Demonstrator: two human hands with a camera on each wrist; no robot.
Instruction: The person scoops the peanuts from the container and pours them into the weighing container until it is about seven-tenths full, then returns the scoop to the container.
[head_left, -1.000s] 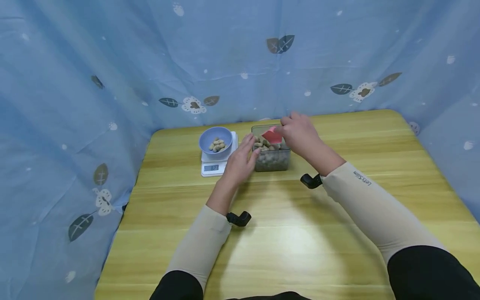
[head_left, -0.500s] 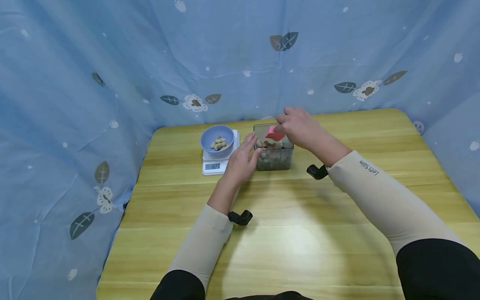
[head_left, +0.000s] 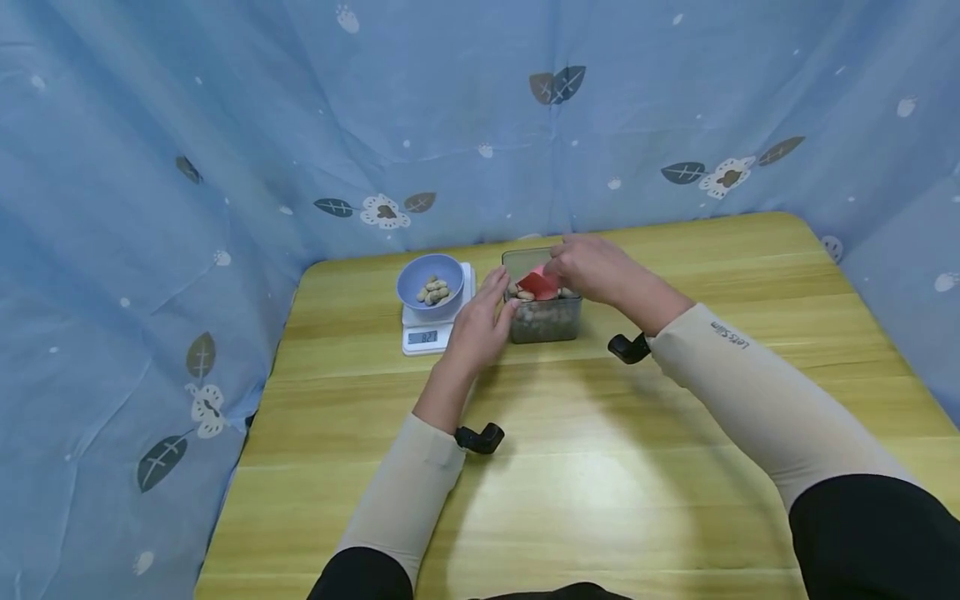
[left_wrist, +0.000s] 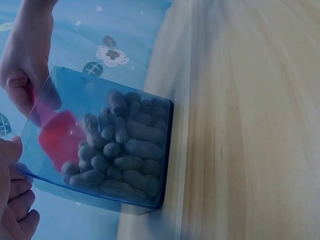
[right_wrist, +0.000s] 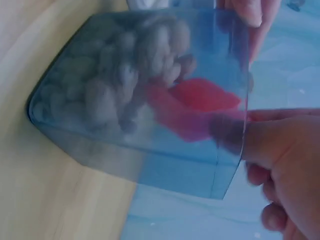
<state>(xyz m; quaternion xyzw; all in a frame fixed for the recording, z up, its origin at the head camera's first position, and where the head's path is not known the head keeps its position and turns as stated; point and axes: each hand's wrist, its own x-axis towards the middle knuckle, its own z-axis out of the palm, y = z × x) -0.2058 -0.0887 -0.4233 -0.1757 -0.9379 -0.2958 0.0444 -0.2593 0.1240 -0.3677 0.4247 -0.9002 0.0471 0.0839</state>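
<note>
My right hand (head_left: 592, 265) grips a red scoop (head_left: 538, 284) by its handle. Through the clear wall in the right wrist view, the scoop (right_wrist: 195, 107) is down inside the plastic container (head_left: 545, 323), its bowl against the unshelled peanuts (left_wrist: 125, 160). My left hand (head_left: 480, 329) holds the container's near left corner, thumb at the front and fingers along the left side. Left of that hand, a blue bowl (head_left: 411, 283) with several peanuts (head_left: 433, 291) sits on a white kitchen scale (head_left: 442, 337) with lit digits.
The wooden table (head_left: 570, 467) extends in front of the container and to its right. A blue patterned curtain (head_left: 480, 108) hangs right behind the table's back edge and along both sides.
My right hand has shifted the scoop about in the container, tipping it up and then lowering it into the peanuts. The left hand, bowl and scale have stayed in place.
</note>
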